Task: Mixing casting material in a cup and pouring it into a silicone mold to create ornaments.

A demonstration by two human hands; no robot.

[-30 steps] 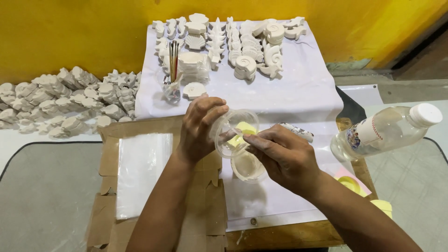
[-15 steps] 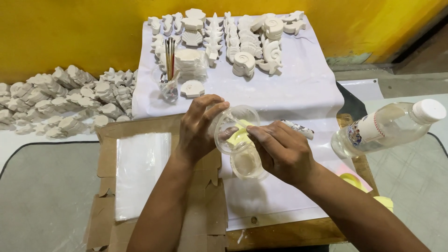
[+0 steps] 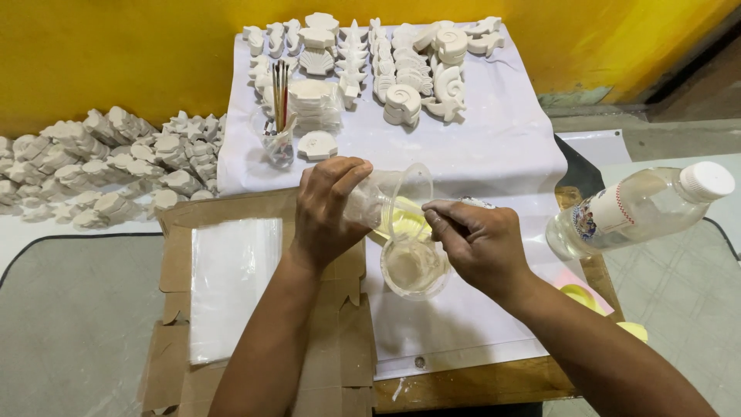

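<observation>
the left hand [image 3: 328, 212] grips a thin clear plastic cup [image 3: 386, 202] tipped over a second cup [image 3: 414, 266] on the table; the right hand [image 3: 478, 247] pinches something inside; looks light, flimsy, best held round its middle

A wooden surface [image 3: 478, 390] carries a white sheet [image 3: 494, 147] and, on its left part, flattened cardboard [image 3: 340, 363] with a clear plastic sheet [image 3: 231, 286] on it. At the far end of the white sheet stand rows of white plaster shells [image 3: 401, 66] and a cup of brushes [image 3: 276, 135]. A clear cup [image 3: 414, 266] stands on the sheet near the front. A clear bottle [image 3: 637, 208] lies on its side at the right edge. More plaster pieces [image 3: 108, 166] are heaped on the floor [image 3: 69, 324] to the left.
</observation>
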